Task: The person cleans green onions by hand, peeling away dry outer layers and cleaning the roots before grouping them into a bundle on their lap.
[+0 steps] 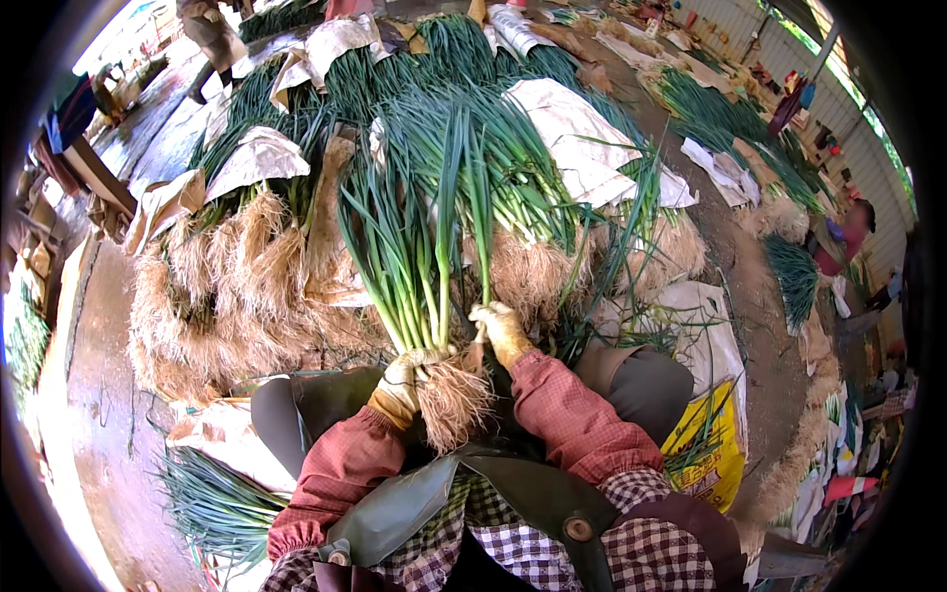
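Observation:
In my gloved left hand (pixel 398 387) is a bunch of green onions (pixel 409 286), gripped round the white stems just above the roots (pixel 454 403). The bunch stands tilted, its green leaves pointing away from me. My gloved right hand (pixel 501 331) pinches a single green onion (pixel 483 237) low on its stem, just right of the bunch. Beyond both hands lies a big heap of green onions (pixel 493 148), with their tan, stringy roots (pixel 533 281) facing me.
White sacks (pixel 572 138) cover parts of the heap. More green onions (pixel 222 503) lie at my lower left. A yellow sack (pixel 705 449) is beside my right knee. Another person (pixel 848 235) is at the far right, and someone's legs (pixel 209 39) show at the upper left.

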Demonstrator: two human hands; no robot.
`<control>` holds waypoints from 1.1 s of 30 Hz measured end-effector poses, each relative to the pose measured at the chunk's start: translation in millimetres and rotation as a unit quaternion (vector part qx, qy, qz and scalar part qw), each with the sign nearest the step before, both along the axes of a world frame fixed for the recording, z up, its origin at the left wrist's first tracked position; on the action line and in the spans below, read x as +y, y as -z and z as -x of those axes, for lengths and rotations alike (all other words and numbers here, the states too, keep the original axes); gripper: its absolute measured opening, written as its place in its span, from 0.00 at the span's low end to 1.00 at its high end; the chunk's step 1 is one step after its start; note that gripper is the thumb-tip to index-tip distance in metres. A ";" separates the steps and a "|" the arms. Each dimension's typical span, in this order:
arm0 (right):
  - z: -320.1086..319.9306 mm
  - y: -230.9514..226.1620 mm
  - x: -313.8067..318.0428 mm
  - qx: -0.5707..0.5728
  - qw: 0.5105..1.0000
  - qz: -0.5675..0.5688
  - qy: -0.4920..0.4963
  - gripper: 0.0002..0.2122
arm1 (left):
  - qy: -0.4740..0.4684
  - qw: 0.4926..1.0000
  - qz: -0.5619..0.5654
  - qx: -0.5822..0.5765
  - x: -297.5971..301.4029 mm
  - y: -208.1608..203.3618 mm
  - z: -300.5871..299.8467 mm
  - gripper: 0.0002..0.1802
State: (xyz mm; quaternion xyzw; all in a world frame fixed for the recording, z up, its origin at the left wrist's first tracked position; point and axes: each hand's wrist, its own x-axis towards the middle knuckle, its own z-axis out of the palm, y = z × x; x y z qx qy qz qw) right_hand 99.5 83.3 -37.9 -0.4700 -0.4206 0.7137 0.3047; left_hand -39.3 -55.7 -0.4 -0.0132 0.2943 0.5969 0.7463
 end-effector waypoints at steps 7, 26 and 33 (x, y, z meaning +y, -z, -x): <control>11.7 -1.7 -47.7 -0.332 0.703 -0.592 -0.212 0.24 | -0.017 0.999 0.038 0.029 -3.2 4.6 -7.8 0.10; -4.5 -175.7 44.5 0.516 0.842 0.113 -0.114 0.17 | 0.254 0.942 -0.114 0.188 71.1 -162.3 -25.1 0.20; -19.0 -158.1 90.5 0.540 0.839 0.060 -0.035 0.13 | 0.133 0.861 -0.154 0.465 -23.3 -141.7 23.7 0.10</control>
